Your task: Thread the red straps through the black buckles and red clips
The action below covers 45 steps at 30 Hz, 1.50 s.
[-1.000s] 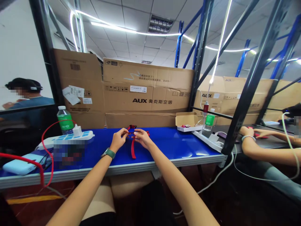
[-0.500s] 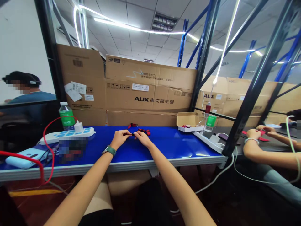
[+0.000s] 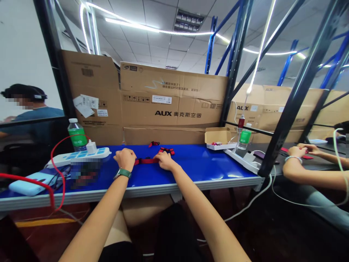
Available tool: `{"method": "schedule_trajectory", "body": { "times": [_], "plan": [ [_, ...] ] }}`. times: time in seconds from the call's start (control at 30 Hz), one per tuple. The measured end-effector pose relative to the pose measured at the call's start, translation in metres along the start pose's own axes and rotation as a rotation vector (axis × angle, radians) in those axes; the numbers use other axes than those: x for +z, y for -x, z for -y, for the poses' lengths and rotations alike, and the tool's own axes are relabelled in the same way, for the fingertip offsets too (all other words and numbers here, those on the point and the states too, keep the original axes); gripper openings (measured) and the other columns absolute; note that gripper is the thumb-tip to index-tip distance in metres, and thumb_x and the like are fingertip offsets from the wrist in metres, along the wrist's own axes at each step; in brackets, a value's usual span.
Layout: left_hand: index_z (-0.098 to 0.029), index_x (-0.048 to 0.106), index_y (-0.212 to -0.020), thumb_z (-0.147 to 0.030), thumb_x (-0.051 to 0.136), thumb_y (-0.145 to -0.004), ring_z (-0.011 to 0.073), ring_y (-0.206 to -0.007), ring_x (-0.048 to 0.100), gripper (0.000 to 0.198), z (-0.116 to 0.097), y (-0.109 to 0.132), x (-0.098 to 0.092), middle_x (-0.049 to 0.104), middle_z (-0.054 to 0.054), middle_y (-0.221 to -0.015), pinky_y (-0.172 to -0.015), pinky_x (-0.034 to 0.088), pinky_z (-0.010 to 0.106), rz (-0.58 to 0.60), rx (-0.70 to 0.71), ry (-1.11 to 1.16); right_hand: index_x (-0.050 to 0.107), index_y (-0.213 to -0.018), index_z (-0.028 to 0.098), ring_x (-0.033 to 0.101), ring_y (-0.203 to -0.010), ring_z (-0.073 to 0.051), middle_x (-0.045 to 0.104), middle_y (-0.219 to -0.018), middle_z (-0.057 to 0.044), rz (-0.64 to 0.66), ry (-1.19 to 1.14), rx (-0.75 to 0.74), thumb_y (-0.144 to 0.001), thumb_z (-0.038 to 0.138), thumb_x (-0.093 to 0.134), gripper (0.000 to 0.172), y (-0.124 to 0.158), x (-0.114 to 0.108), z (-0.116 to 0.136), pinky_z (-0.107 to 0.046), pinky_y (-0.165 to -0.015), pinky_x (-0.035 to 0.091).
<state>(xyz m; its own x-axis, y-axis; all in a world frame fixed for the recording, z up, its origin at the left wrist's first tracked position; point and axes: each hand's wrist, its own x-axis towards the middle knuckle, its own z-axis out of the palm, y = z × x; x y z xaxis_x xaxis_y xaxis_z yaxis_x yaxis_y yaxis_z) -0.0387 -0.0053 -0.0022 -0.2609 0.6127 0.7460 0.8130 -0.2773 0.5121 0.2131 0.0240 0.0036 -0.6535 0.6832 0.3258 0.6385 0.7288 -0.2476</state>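
Note:
A red strap [image 3: 145,161] lies stretched flat on the blue table [image 3: 207,169] between my two hands. My left hand [image 3: 125,158], with a green watch on its wrist, is curled into a fist on the strap's left end. My right hand [image 3: 164,160] pinches the strap's right end against the table. Just beyond my right hand sits a red and black strap piece [image 3: 167,150], and a smaller red piece [image 3: 153,144] lies farther back.
A power strip [image 3: 79,157], a green-labelled bottle [image 3: 76,135] and a red cable [image 3: 56,171] are on the left. A small open cardboard box [image 3: 219,139] and two bottles stand at the right. Cardboard boxes [image 3: 169,105] wall the back. Other people work at both sides.
My hands were close together pinching the bunched strap; they have moved apart, the left going left, and the strap now lies pulled straight on the table.

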Motion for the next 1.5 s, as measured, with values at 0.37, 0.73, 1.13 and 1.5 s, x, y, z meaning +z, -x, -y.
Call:
{"method": "schedule_trajectory", "body": {
  "times": [0.37,0.73,1.13,1.5],
  "plan": [
    [-0.022,0.071,-0.092,-0.026,0.052,-0.086,0.0243,-0.093,0.063,0.021,-0.022,0.007,0.021,0.068,0.008,-0.097,-0.091,0.048,0.036,0.467,0.38,-0.037,0.064,-0.127,0.027,0.052,-0.117,-0.022,0.064,-0.125,-0.007,-0.086,0.083,-0.055,-0.097,0.013,0.037,0.043,0.002,-0.004,0.017,-0.04,-0.099,0.036],
    [-0.023,0.069,-0.096,-0.047,0.062,-0.085,0.0268,-0.096,0.061,0.027,-0.021,0.007,0.01,0.065,0.008,-0.105,-0.086,0.046,0.037,0.564,0.381,-0.19,0.048,-0.144,0.029,0.032,-0.145,-0.023,0.045,-0.156,-0.005,-0.13,0.156,-0.05,-0.1,0.024,0.039,0.046,-0.003,0.008,0.025,-0.057,-0.113,0.024],
    [-0.022,0.067,-0.06,-0.038,0.055,-0.09,0.0202,-0.074,0.059,0.037,-0.023,0.003,0.001,0.068,0.005,-0.075,-0.072,0.037,0.03,0.514,0.377,-0.208,0.074,-0.104,0.02,0.045,-0.131,-0.03,0.07,-0.12,-0.013,-0.215,0.248,0.115,-0.105,0.041,0.038,0.042,-0.005,0.006,0.017,-0.058,-0.109,0.026],
    [-0.029,0.079,-0.099,-0.039,0.06,-0.092,0.0222,-0.095,0.063,0.023,-0.047,0.01,-0.001,0.071,0.005,-0.104,-0.086,0.043,0.031,0.592,0.556,-0.127,0.074,-0.095,0.022,0.065,-0.105,-0.024,0.075,-0.1,-0.01,-0.142,0.174,0.42,-0.087,0.036,0.073,0.016,-0.005,-0.004,-0.008,-0.033,-0.088,0.045]
  ]
}}
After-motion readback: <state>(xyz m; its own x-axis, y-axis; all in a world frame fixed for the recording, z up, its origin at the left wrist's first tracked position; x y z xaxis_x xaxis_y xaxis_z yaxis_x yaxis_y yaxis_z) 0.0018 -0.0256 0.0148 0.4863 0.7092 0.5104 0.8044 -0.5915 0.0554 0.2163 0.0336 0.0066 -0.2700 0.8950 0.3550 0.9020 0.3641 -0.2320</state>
